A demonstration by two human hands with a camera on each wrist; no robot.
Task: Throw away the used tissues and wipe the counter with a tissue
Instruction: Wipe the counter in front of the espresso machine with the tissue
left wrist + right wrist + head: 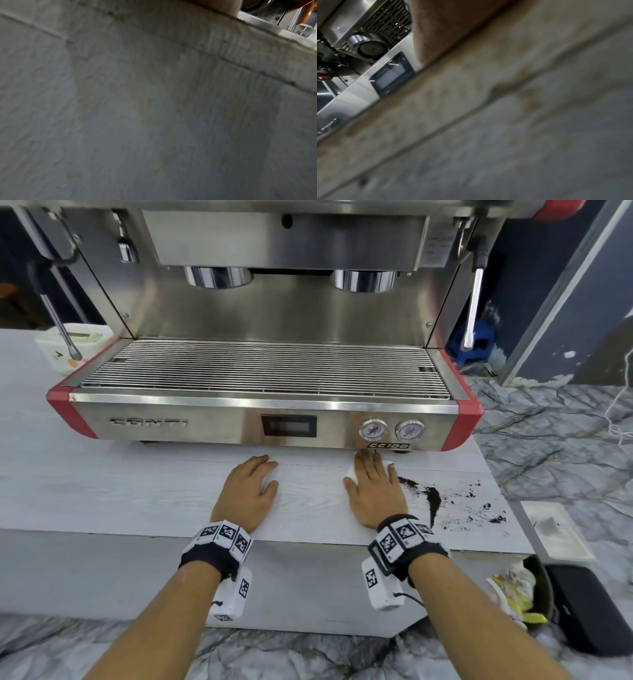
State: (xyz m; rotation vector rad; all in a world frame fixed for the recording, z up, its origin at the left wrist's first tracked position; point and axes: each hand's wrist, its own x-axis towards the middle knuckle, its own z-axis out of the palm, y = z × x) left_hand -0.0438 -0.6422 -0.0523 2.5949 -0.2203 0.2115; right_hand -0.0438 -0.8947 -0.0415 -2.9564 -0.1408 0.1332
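In the head view my right hand lies flat, fingers straight, pressing a white tissue onto the pale wood-grain counter; only the tissue's edges show beside the fingers. Dark coffee grounds are smeared and scattered on the counter just right of that hand. My left hand rests flat on the bare counter with nothing under it. A black bin holding crumpled tissues and wrappers stands on the floor at the lower right. Both wrist views show only blurred counter surface close up.
A steel and red espresso machine fills the back of the counter, its front panel just beyond my fingertips. A white tub stands at its left. A white tray lies on the marble floor at the right.
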